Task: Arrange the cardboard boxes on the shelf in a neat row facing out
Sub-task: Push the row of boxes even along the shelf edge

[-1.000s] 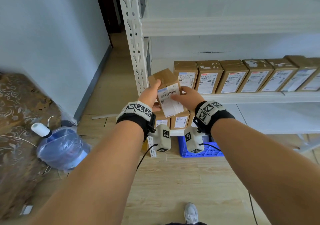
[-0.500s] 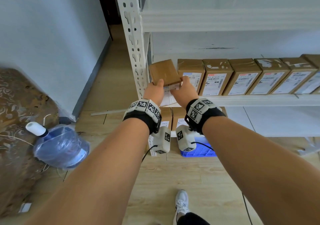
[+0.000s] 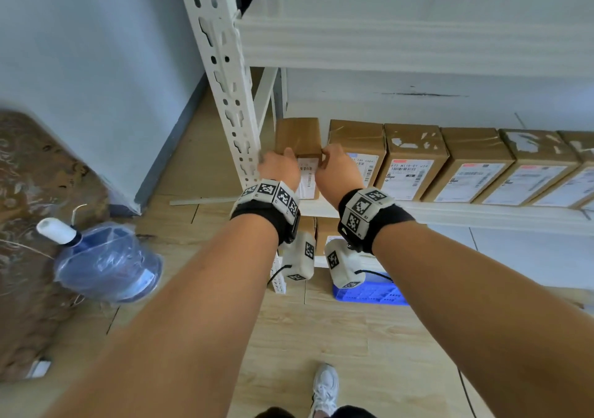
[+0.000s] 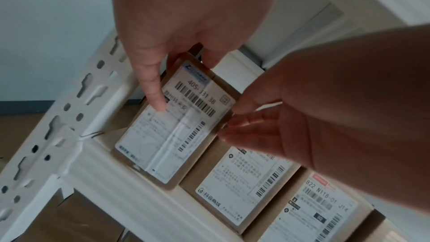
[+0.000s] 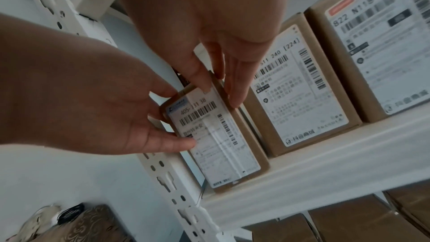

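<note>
A small cardboard box (image 3: 299, 138) with a white label facing out stands at the left end of the white shelf board (image 3: 466, 217), just right of the upright post (image 3: 225, 74). My left hand (image 3: 286, 158) pinches its left side, thumb on the label (image 4: 177, 126). My right hand (image 3: 325, 158) pinches its upper right corner, thumb on the front and fingers (image 5: 235, 91) along the right side. Several more labelled boxes (image 3: 414, 157) stand in a row to its right, fronts out. A narrow gap separates the held box (image 5: 223, 135) from its neighbour (image 5: 300, 89).
A blue water bottle (image 3: 106, 263) lies on the wood floor at the left, beside a patterned brown cover (image 3: 25, 192). More boxes (image 3: 326, 236) sit on the lower shelf, with a blue crate (image 3: 369, 294) beneath. A white shoe (image 3: 324, 388) shows at the bottom.
Both hands carried the box from in front of the shelf up and back to the board's left end; it went from tilted to standing with its label out.
</note>
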